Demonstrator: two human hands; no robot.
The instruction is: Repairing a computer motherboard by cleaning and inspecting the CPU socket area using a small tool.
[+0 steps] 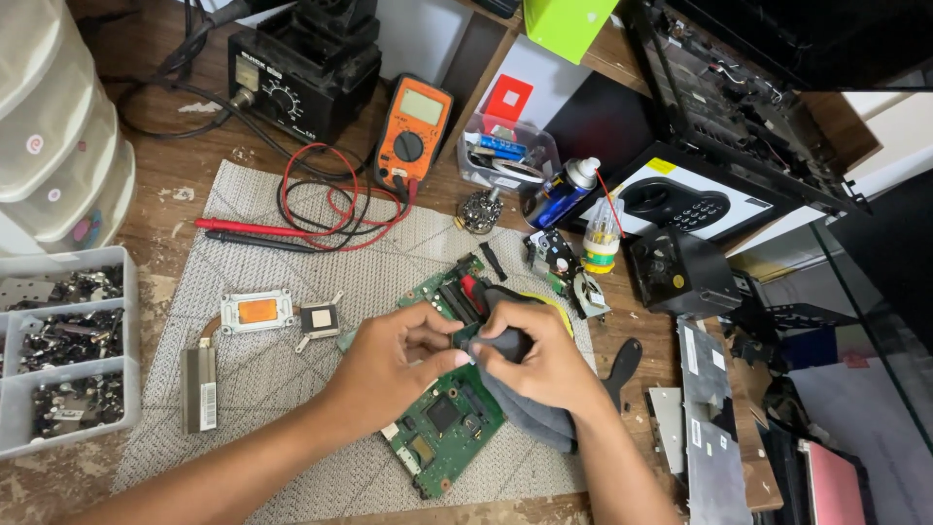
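Desk: wooden bench [175,209], messy, with a grey mat [292,389] to keep parts safe.
Right hand [544,365]: fingers pinch a grey cloth [530,413] onto the board.
Left hand [389,365]: fingers grip the green circuit board [447,428] to hold it steady.
Board: lies on the mat, mid-desk.
Nearby: orange multimeter [413,131], heat sink [255,311].

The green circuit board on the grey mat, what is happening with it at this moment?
A person holds the green circuit board down on the grey mat with the left hand. The right hand presses a dark grey cloth onto the board near its middle. A heat sink with a copper plate lies to the left, and an orange multimeter rests farther back.
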